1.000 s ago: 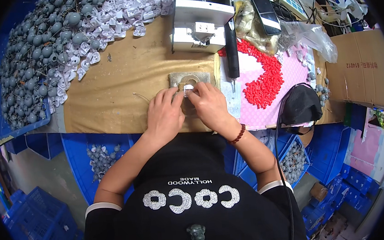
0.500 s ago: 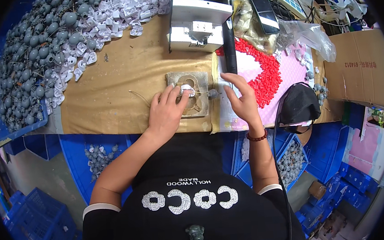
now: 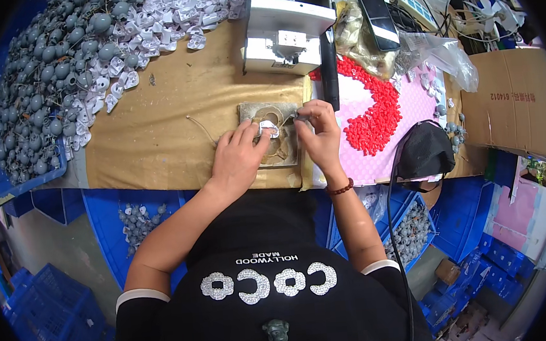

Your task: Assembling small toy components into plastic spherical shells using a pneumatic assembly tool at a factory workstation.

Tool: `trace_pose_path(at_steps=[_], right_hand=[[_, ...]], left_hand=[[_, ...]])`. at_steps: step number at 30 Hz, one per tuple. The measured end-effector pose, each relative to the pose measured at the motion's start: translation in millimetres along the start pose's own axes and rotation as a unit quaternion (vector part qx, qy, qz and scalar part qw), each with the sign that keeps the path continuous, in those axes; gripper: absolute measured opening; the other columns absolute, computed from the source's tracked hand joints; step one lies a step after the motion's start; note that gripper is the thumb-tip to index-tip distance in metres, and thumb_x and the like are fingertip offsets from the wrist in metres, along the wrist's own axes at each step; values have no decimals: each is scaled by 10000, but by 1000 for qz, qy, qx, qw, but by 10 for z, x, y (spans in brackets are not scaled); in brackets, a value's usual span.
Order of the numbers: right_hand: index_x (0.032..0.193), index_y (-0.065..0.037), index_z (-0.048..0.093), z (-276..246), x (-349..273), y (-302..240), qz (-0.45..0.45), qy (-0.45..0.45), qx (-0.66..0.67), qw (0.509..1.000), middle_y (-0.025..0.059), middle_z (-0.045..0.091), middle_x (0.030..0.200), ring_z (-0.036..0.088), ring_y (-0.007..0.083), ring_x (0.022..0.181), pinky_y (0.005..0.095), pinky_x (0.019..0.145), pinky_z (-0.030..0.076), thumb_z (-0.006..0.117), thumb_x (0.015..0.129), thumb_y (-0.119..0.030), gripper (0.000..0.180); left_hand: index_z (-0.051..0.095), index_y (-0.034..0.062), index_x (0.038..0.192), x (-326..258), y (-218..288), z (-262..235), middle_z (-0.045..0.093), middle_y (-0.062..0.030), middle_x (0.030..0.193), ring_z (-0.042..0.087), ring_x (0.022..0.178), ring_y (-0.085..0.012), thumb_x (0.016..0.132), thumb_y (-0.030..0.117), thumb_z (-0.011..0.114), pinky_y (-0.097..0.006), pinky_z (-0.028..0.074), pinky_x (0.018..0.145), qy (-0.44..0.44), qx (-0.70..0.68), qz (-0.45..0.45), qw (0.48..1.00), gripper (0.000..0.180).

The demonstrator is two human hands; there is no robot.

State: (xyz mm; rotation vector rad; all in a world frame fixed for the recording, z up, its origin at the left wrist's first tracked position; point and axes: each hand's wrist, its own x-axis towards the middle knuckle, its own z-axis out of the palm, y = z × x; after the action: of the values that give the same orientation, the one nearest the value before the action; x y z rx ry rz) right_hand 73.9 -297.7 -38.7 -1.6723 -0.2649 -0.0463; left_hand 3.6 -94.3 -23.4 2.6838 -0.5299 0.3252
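A square metal fixture (image 3: 249,113) with a rounded recess lies on the table in front of me. In it sits a small white plastic part (image 3: 268,126), which the fingertips of my left hand (image 3: 240,155) grip and press down. A thin cord (image 3: 200,126) runs out on the left beside that hand. At the fixture's right edge, my right hand (image 3: 323,134) has its thumb and fingers closed around a small grey ball-shaped part (image 3: 298,118), mostly hidden by the fingers.
A white machine (image 3: 284,51) stands behind the fixture. Red small parts (image 3: 372,127) lie to the right, near a black cloth bag (image 3: 424,151) and a phone (image 3: 376,18). Grey ball parts (image 3: 47,73) and white parts (image 3: 165,19) are heaped at far left. Blue crates (image 3: 56,303) stand below.
My right hand has moved left to the fixture's edge and its fingers have closed on the grey ball part. My left hand stays on the white part.
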Motion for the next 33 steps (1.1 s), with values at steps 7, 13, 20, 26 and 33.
trace_pose_path(at_steps=[7,13,20,26,33], right_hand=[[938,-52,696,-27,74,-64,-114,-16,-190,975,109,573,1113,600,262,1010,342,851,519,678,762,136,259],[1009,-10,686,35,127,-117,99,-94,176,975,66,590,1143,627,188,1066,328,898,537,691,822,134,237],[1189,10,658,-7,353,-411,225,-253,152,929,44,664,1073,668,157,1005,299,893,558,734,863,63,339],[1162,-45,670,109,385,-455,67,-260,-188,945,104,658,978,677,238,866,341,803,551,783,807,-36,373],[1167,-49,654,169,256,-370,3,-170,-250,953,120,637,951,633,289,901,386,787,520,801,789,-90,408]], left_hand=[[639,25,1230,16,-3,-15,610,-157,1203,557,1234,-326,838,75,606,-432,455,925,1,-11,0,1000,396],[647,43,1220,34,-1,-52,614,-149,1201,567,1238,-322,840,60,604,-432,462,918,-8,-18,-2,1000,384],[675,89,1199,17,-57,-42,630,-148,1202,586,1245,-334,814,47,657,-448,477,950,-14,-38,-3,999,388],[688,84,1127,30,-110,-32,637,-147,1173,597,1231,-336,765,56,715,-442,502,916,-4,-72,0,997,364],[659,87,1116,186,-45,-61,633,-122,1118,620,1119,-323,780,84,734,-423,517,874,5,-101,-72,992,345]])
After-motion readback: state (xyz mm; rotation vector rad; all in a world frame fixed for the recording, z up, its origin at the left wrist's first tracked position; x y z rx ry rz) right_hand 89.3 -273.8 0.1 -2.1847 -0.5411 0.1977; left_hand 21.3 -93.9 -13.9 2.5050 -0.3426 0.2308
